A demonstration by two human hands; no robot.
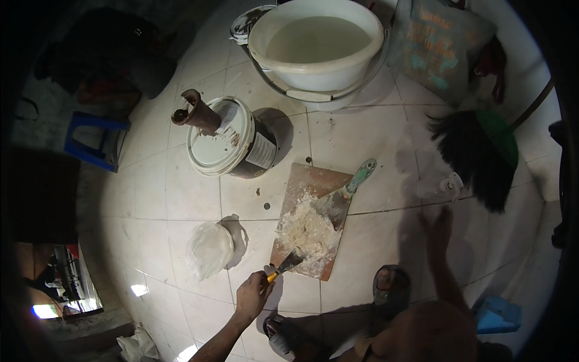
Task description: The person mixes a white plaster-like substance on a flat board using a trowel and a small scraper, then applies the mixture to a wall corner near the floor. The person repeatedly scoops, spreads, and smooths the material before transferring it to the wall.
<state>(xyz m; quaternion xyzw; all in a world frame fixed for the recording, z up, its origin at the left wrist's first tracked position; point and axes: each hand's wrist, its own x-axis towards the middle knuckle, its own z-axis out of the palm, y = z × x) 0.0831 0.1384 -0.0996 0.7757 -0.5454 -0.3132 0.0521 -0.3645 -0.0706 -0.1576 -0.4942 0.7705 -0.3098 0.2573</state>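
the pile of pale putty (306,232) lies on a brown wooden board (295,181) set flat on the white tiled floor (374,139), just ahead of the person's feet. the left hand (252,295) is closed around the yellow handle of a putty knife (288,263), whose blade rests in the near edge of the pile. a second scraper (345,194), green-handled, lies across the board's far right corner with its blade in the putty. the right hand (439,226) hangs open and blurred over the tiles to the right, holding nothing.

judging by the crumbly, uneven look, the mixing seems partway done: the putty is gathered but not yet smooth.

counted: two knives, one board, one lidded paint can (232,145) with a brown stained tool (196,113) on its lid, one white bucket (316,45) of pale liquid, one plastic bag (209,248) of white powder, one broom (479,154).
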